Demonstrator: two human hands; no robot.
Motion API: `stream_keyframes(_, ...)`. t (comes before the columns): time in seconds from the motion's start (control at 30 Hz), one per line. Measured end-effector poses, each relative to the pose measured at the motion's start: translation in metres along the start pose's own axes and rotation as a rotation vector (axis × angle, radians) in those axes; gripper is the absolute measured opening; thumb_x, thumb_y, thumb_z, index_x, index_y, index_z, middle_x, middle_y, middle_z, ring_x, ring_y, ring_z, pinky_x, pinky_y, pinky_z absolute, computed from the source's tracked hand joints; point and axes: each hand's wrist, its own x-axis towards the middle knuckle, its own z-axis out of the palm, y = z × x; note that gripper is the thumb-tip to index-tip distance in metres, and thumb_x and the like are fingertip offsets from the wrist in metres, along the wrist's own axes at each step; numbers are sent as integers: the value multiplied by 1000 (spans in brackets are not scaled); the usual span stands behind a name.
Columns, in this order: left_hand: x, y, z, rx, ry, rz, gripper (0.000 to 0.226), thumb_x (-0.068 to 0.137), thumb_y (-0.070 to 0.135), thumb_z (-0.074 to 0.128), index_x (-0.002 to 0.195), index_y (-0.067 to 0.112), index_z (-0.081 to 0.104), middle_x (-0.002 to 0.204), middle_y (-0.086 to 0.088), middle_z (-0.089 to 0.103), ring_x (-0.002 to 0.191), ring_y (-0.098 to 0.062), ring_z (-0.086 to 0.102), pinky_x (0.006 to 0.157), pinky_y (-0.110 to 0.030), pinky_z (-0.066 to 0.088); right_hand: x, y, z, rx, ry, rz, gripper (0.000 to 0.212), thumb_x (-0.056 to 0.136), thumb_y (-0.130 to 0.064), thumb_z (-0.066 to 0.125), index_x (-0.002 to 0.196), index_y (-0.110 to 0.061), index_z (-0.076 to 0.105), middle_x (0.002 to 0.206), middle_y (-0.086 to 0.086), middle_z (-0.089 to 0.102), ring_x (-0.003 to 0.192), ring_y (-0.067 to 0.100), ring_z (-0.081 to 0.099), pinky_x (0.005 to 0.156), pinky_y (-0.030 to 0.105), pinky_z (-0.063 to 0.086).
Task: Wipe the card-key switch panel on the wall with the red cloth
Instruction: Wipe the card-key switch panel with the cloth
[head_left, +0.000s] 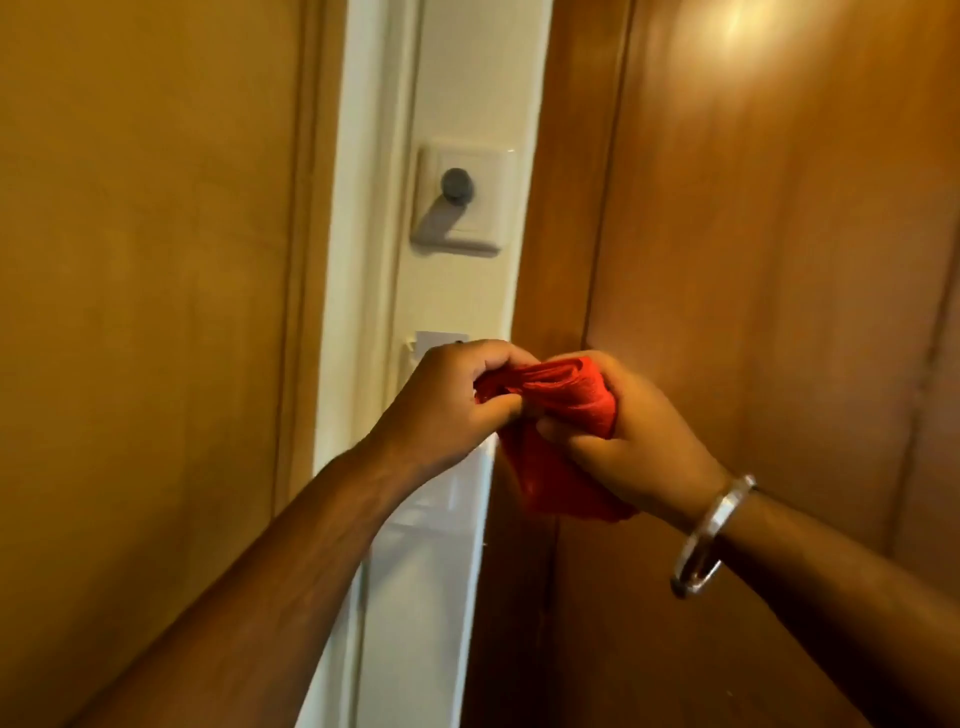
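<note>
Both the left hand (457, 400) and right hand (623, 447) gripped the bunched red cloth (550, 400); the card-key switch panel (431, 345) lay just behind the left hand, nearer it.

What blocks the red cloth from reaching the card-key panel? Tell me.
Only the person's own left hand does: it covers most of the card-key panel just behind it. The red cloth is bunched between the left hand and the right hand, in front of the white wall strip. Nothing else intervenes.
</note>
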Motion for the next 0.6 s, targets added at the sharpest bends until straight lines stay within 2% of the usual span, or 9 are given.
stream_keyframes(0.07,-10,-11,-8,14,48,49,29,86,16,69,112,28,68,98,25,66,99,7,63,83,-7,49,2,-7,10,-34,-35,-80,33,79,-20,61,110,-30,60,91,-11,70,82,1,64,67,23,51)
stream_keyframes(0.13,-21,-30,-13,151,117,109,32,87,28,66,119,26,64,109,19,65,108,7,58,93,-12,50,6,-9,18,-210,-72,-136,32,84,-32,54,116,-40,56,87,-15,70,77,0,64,61,24,51)
stream_keyframes(0.23,-30,-65,-14,419,282,63,61,87,52,60,139,22,49,141,2,55,132,-12,49,108,-39,49,11,-6,20,-479,-63,-165,47,81,-34,62,125,-42,48,101,-14,66,85,6,62,65,33,52)
stream_keyframes(0.33,-33,-95,-6,566,343,-66,93,83,70,53,154,17,25,162,-7,29,151,-26,26,121,-50,28,14,-2,21,-757,-62,-252,66,71,-29,72,132,-32,45,114,1,62,83,23,63,58,30,50)
stream_keyframes(0.4,-33,-113,2,649,318,-76,102,82,76,43,157,15,12,167,-8,13,155,-27,9,125,-52,13,16,-2,27,-907,-21,-332,61,75,-34,65,132,-25,46,118,11,61,74,31,62,52,26,41)
stream_keyframes(0.47,-31,-127,7,717,314,-35,102,83,78,38,157,15,6,167,-9,6,156,-27,2,126,-51,7,16,3,35,-1026,26,-409,56,77,-35,55,131,-21,48,118,18,60,70,34,60,49,25,36)
stream_keyframes(0.53,-29,-138,7,727,332,3,101,83,77,37,158,16,6,168,-9,5,156,-27,1,126,-49,4,16,11,45,-1083,48,-456,56,79,-33,60,131,-18,48,119,21,58,78,37,58,50,32,44)
stream_keyframes(0.6,-28,-146,7,720,362,45,100,84,71,44,158,15,10,168,-9,8,156,-27,3,126,-46,3,15,20,54,-1118,53,-503,50,83,-27,58,131,-17,47,118,22,56,91,40,54,61,44,49)
